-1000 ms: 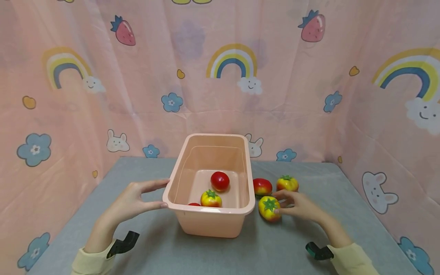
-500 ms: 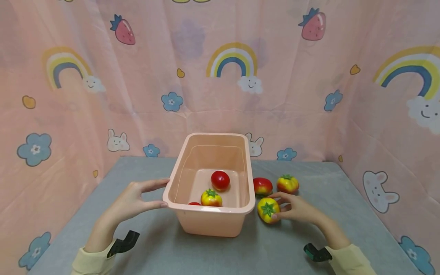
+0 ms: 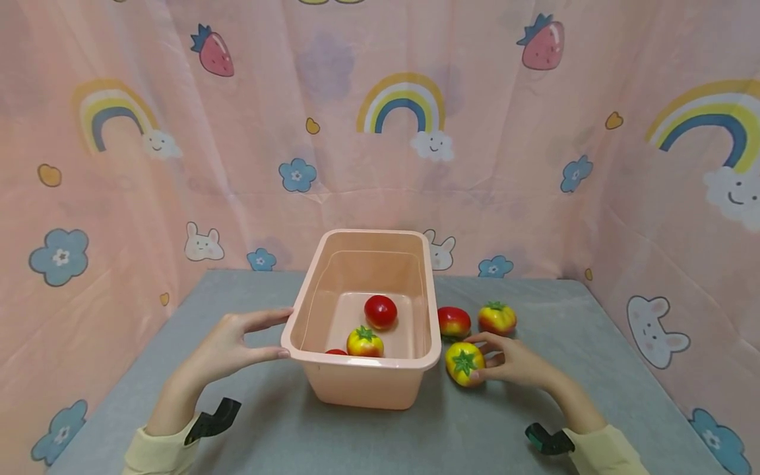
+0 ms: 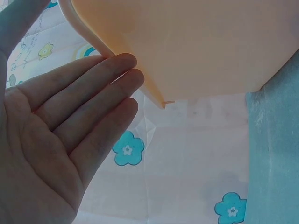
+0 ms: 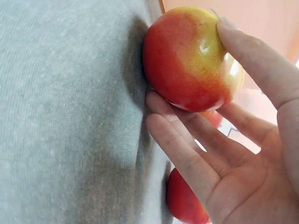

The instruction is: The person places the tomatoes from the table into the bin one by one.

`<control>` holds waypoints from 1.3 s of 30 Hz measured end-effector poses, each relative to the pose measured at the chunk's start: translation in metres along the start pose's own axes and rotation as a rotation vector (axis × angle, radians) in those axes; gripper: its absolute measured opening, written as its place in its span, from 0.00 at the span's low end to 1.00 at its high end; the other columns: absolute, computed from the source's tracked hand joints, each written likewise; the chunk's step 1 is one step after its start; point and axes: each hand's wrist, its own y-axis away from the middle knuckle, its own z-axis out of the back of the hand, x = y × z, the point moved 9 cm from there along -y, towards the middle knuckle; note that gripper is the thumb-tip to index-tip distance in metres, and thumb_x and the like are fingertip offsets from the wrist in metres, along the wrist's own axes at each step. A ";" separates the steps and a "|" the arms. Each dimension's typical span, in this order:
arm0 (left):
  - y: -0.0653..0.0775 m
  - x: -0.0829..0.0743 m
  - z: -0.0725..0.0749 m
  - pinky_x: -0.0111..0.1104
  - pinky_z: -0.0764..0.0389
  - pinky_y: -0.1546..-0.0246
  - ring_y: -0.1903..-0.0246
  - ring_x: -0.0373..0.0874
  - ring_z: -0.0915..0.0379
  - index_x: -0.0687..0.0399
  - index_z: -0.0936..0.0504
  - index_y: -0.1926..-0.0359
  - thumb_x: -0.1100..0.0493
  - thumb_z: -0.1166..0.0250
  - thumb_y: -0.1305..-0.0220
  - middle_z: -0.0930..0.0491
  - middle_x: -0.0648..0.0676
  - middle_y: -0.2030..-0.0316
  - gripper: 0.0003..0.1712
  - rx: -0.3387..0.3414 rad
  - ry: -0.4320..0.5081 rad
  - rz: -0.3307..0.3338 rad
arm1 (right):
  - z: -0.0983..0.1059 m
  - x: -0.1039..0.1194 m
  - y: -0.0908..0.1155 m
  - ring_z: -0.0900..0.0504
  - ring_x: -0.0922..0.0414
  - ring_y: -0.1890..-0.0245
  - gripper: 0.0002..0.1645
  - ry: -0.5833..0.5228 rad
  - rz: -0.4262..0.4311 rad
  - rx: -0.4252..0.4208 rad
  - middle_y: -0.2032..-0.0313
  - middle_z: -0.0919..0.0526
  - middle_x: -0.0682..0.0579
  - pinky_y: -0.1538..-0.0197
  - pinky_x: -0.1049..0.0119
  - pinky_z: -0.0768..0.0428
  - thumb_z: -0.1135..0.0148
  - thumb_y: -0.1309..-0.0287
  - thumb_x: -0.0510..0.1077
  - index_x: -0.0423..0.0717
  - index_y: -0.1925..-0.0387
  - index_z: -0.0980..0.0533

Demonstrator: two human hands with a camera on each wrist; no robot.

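A peach-coloured plastic bin [image 3: 359, 382] stands mid-table, with a red tomato [image 3: 380, 312], a yellow tomato with a green calyx [image 3: 365, 344] and part of another red one [image 3: 336, 352] inside. At its left rim my left hand [image 3: 228, 346] touches with fingertips and thumb; the left wrist view shows those fingers [image 4: 98, 91] straight along the rim. Right of the bin, my right hand [image 3: 513, 359] holds a yellow-red tomato [image 3: 465, 364] between thumb and fingers. In the right wrist view this tomato [image 5: 189, 60] is close against the grey cloth, thumb on top and fingers beneath.
Behind the held tomato, a red tomato [image 3: 454, 322] lies by the bin's right wall, and a yellow-red tomato [image 3: 497, 318] sits farther right. Grey cloth [image 3: 475, 435] covers the table. A pink printed curtain [image 3: 249, 132] hangs around the back and sides.
Since a second ago, my right hand has shifted slightly left and turned the tomato a little, its thumb lower on it. My left hand and the bin have stayed put.
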 end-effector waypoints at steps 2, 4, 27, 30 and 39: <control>0.000 0.000 0.000 0.44 0.22 0.47 0.45 0.43 0.24 0.47 0.23 0.40 0.45 0.27 0.51 0.21 0.47 0.45 0.35 0.002 0.000 0.000 | 0.000 0.000 0.000 0.21 0.51 0.54 0.37 0.008 0.001 -0.006 0.48 0.22 0.43 0.53 0.57 0.17 0.27 0.54 0.55 0.51 0.42 0.30; 0.000 0.001 -0.001 0.45 0.22 0.47 0.45 0.43 0.24 0.47 0.24 0.40 0.45 0.27 0.51 0.21 0.47 0.45 0.35 0.004 0.003 0.001 | 0.001 0.000 0.000 0.21 0.51 0.53 0.37 0.016 0.007 -0.008 0.48 0.22 0.43 0.53 0.58 0.17 0.27 0.53 0.55 0.51 0.42 0.29; 0.000 -0.001 0.001 0.41 0.22 0.47 0.45 0.42 0.24 0.48 0.23 0.41 0.47 0.26 0.52 0.21 0.47 0.45 0.35 -0.009 0.003 -0.010 | 0.027 0.007 0.015 0.23 0.51 0.53 0.38 0.082 0.027 -0.125 0.50 0.22 0.47 0.56 0.63 0.17 0.27 0.55 0.57 0.51 0.42 0.29; 0.000 -0.001 0.001 0.41 0.22 0.47 0.45 0.43 0.24 0.48 0.23 0.41 0.46 0.26 0.51 0.21 0.47 0.45 0.35 -0.007 0.003 -0.009 | 0.031 0.009 0.018 0.23 0.50 0.53 0.39 0.075 0.024 -0.127 0.50 0.23 0.45 0.55 0.60 0.17 0.27 0.55 0.56 0.51 0.42 0.29; 0.000 -0.001 0.000 0.43 0.22 0.47 0.45 0.43 0.23 0.47 0.23 0.41 0.46 0.27 0.51 0.21 0.47 0.45 0.35 -0.005 0.010 -0.014 | 0.042 0.019 0.025 0.20 0.51 0.57 0.41 0.084 0.038 -0.150 0.47 0.24 0.40 0.57 0.59 0.16 0.27 0.54 0.55 0.48 0.39 0.31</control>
